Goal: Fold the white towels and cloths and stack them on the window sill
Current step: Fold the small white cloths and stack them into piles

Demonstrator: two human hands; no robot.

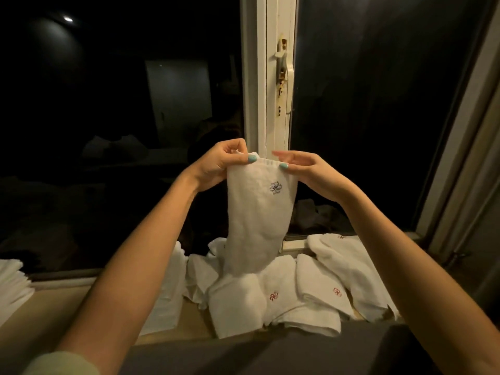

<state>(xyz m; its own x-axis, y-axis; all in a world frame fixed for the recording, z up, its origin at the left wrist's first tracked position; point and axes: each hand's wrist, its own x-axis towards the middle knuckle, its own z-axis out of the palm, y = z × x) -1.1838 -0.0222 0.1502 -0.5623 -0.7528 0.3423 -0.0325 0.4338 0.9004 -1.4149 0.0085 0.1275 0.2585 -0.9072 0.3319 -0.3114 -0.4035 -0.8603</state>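
Both hands – left hand (216, 165), right hand (308, 171) – pinch the top corners of a soft white embroidered terry towel (257, 220), dangling over the beige window sill (40, 315) – light, floppy stuff, corners look like the best hold.

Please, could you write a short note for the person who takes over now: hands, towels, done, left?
Left hand and right hand both pinch the top edge of the flower-embroidered towel; it hangs down to the loose pile.
Loose pile lies on the window sill; folded stack at its far left.
Done: that stack.
Left: fold the held towel, then the pile.
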